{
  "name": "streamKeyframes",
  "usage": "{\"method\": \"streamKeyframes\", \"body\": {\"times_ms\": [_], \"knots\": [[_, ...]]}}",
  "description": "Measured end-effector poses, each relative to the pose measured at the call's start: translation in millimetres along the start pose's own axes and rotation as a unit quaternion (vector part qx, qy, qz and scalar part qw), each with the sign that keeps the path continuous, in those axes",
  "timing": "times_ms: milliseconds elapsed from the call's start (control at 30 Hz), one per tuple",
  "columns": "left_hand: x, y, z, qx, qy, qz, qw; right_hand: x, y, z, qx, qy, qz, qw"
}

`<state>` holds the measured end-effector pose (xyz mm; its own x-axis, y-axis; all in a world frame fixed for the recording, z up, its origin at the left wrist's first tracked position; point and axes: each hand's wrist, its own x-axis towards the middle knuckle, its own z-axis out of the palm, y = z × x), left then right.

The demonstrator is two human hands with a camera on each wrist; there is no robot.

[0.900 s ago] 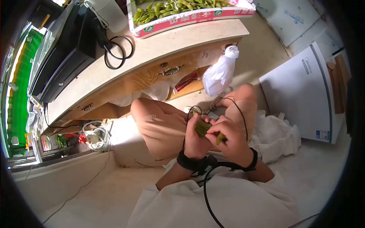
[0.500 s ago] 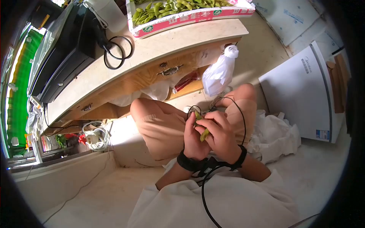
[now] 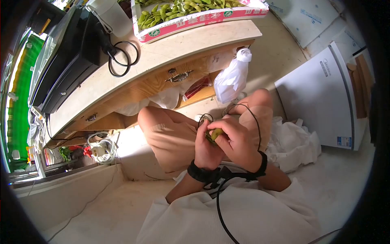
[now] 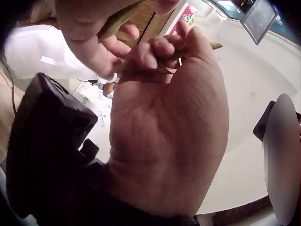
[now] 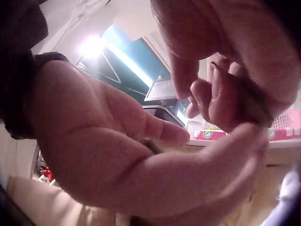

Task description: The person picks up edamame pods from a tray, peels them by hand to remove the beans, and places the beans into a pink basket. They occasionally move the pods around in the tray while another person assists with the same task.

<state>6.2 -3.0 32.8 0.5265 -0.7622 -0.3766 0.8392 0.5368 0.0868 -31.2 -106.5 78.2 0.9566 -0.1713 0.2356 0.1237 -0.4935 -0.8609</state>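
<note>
Both hands meet in front of the crossed legs, holding green soybean pods. My left hand [image 3: 208,149] curls its fingers round pods; in the left wrist view the brown-green tip of one pod [image 4: 216,45] sticks out past its thumb. My right hand [image 3: 237,142] pinches another pod [image 3: 217,133] just above the left fingers. That pod [image 4: 119,20] slants between the right fingers at the top of the left wrist view. In the right wrist view a darker pod [image 5: 256,101] lies within the right hand's bent fingers, close over the left hand [image 5: 122,146]. Fingers hide most of the pods.
Many more pods [image 3: 178,11] fill a pink-and-white box [image 3: 203,23] on the counter [image 3: 170,48] ahead. A white plastic bag [image 3: 232,79] hangs at the counter's end. A small white fridge [image 3: 319,97] stands at right. Black cable [image 3: 219,199] runs from the wrists.
The right hand shifts over the left fingers, and the pod it pinches moves up and turns. The left hand keeps nearly the same place. The head view tilts slightly.
</note>
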Motion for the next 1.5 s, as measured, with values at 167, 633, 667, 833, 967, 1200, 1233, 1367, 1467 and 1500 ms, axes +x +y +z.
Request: {"method": "streamKeyframes", "body": {"times_ms": [167,633,667,833,967,1200,1233,1367,1467,1500], "knots": [[-3.1,-11.8,20.0,0.176,0.111,0.106,0.972,0.6,1.9,11.0,0.049,-0.009,0.005,0.999],[-5.8,7.6,0.2,0.122,0.066,0.035,0.990,-14.5,13.1,-21.5,0.372,0.044,0.160,0.913],[-5.5,9.4,-3.3,0.123,0.065,0.035,0.990,-18.4,19.9,-21.7,0.372,0.045,0.159,0.914],[-1.3,8.7,-2.9,0.222,0.048,0.103,0.968,-24.1,26.3,-22.0,0.337,0.029,0.202,0.919],[1.7,4.4,-3.0,0.283,0.071,0.124,0.948,-21.3,28.0,-12.3,0.268,0.106,0.147,0.946],[16.4,-5.3,-0.2,0.402,0.051,0.190,0.894,-18.2,51.4,-13.4,0.263,0.116,0.124,0.950],[18.3,-5.1,-1.0,0.403,0.052,0.185,0.895,-17.5,52.6,-13.1,0.333,0.130,0.149,0.922],[25.2,3.0,-0.4,0.458,0.039,0.161,0.874,-13.3,56.5,-22.4,0.441,0.092,0.232,0.862],[27.7,6.2,1.5,0.484,0.025,0.167,0.859,-12.6,62.6,-21.1,0.491,0.067,0.270,0.825],[28.0,7.0,1.2,0.488,0.025,0.171,0.855,-12.7,64.1,-18.2,0.489,0.077,0.271,0.825]]}}
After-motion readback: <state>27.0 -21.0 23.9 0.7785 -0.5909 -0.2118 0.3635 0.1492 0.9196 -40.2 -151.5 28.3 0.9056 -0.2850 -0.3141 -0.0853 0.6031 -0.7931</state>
